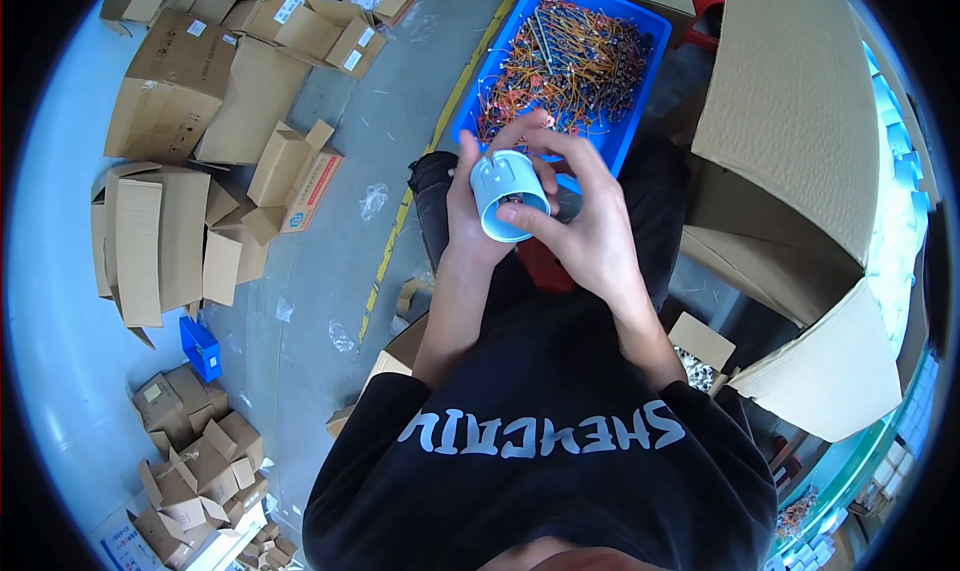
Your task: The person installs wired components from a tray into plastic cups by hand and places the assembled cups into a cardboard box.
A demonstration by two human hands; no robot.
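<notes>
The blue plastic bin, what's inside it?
The blue plastic bin holds a tangled heap of thin orange and red wires. Its near end is hidden behind the hands and the pale blue plastic cup-shaped part.

A single head-worn fisheye view looks steeply down from above the person's chest, close over both hands, the left hand [478,211] and right hand [590,233], raised at centre. It faces forward toward a blue tray [478,101] far ahead; flattened cardboard boxes [180,101] curve along the left rim, a large carton [800,101] on the right.
</notes>
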